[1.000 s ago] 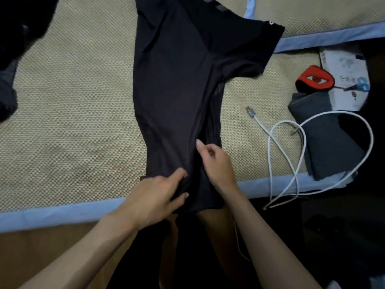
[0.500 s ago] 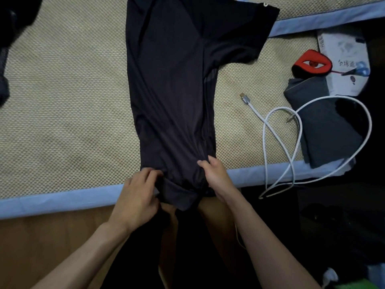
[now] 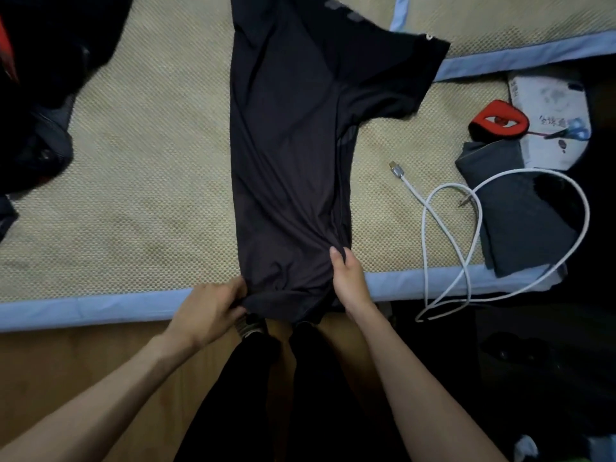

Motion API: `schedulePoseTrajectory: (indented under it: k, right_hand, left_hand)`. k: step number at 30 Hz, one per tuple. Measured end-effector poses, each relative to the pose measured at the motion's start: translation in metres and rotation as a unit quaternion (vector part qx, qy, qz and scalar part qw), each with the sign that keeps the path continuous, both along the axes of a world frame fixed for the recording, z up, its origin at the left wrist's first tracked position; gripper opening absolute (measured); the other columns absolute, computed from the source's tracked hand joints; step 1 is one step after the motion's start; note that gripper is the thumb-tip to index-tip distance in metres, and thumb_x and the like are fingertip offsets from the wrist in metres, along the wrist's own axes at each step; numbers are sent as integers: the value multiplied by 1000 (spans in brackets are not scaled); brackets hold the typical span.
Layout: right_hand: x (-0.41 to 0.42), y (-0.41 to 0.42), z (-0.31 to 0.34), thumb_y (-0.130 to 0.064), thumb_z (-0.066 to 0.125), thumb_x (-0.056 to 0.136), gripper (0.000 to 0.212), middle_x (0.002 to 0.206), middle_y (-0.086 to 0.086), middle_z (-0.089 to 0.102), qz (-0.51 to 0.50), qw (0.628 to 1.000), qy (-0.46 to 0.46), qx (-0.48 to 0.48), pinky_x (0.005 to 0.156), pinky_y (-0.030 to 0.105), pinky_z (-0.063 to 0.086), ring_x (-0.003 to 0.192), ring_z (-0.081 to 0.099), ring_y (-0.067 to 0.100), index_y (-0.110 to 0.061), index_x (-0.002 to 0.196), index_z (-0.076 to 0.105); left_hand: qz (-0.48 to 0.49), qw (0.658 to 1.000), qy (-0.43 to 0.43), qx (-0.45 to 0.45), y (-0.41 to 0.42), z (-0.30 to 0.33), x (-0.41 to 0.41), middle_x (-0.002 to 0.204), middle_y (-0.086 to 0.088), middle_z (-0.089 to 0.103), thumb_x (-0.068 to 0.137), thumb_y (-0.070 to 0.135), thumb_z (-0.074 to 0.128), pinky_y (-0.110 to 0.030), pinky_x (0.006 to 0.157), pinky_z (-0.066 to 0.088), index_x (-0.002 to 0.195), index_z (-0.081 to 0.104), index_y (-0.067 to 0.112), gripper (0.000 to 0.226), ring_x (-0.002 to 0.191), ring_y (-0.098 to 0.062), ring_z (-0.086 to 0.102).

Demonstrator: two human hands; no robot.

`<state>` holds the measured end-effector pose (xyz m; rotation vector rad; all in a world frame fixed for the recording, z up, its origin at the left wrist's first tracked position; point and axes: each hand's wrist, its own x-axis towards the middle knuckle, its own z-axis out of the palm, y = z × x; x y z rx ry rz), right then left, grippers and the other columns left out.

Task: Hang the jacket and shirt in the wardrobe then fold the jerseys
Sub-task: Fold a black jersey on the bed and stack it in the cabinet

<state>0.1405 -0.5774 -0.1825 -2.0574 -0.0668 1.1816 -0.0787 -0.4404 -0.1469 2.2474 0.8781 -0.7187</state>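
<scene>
Both hands have a grip on the bottom hem of the jersey (image 3: 290, 155). Left hand (image 3: 210, 311) has its fingers curled round the hem's left corner, bunching it a bit. Right hand (image 3: 348, 281) pinches the right corner, thumb on top of the fabric. The jersey's dark, lying lengthwise on the mat (image 3: 133, 178), one side folded in, right sleeve sticking out, hem hanging just over the mat's blue edge. Off to the right there's a looped white cable (image 3: 446, 228), partly over a grey cloth (image 3: 520, 221), with a red case (image 3: 498, 121) above that. Dark clothes (image 3: 43, 78) piled top left.
</scene>
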Motion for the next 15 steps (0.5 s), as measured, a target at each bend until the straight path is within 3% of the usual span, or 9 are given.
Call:
schedulePoseTrajectory:
  k: [4,6,7,9,11,13,15]
  right_hand:
    - [1,6,23,-29,40,110,29,112,6,64,-25,999,-32,6,84,25,42,104,60,22,-10,114,61]
    - [-1,5,27,-29,39,110,34,111,4,61,-4,999,-47,-15,82,23,38,103,57,20,-3,117,60]
    - [-3,3,24,-30,39,110,36,113,3,61,11,998,-47,-28,84,24,38,107,58,20,-2,118,59]
    - [-4,0,19,-32,43,109,39,124,2,60,42,997,-12,-56,96,27,41,118,57,20,-2,129,56]
    - [-3,-7,11,-34,60,101,45,134,4,63,39,995,66,-64,109,36,45,125,59,23,-6,136,55]
    - [-2,-15,5,-26,76,89,44,128,4,69,48,988,131,-64,107,42,50,118,65,22,-11,128,60]
    - [1,-22,2,-17,77,89,34,118,4,74,77,983,154,-57,95,43,59,104,71,19,-11,120,65]
  left_hand:
    - [293,954,-52,-27,-25,41,-20,62,0,68,92,12,50,-39,57,50,84,42,19,13,48,-22,61]
    - [317,943,-36,-89,-38,51,-20,59,1,70,88,2,54,-37,52,51,79,44,15,19,37,-18,58]
    - [292,949,-12,-117,-46,54,-21,60,3,71,88,6,58,-36,51,51,77,47,17,18,38,-16,60]
    - [192,968,52,-153,-63,52,-23,64,9,72,93,31,61,-30,51,51,79,54,24,17,45,-6,63]
    - [55,975,124,-174,-70,48,-22,70,12,73,95,54,51,-24,55,49,80,57,27,32,46,1,60]
    - [-40,961,182,-204,-68,44,-14,76,10,75,93,57,49,-24,63,52,79,56,25,36,42,4,55]
    - [-87,961,188,-182,-62,43,1,75,6,70,88,56,52,-28,72,55,81,57,25,32,59,0,64]
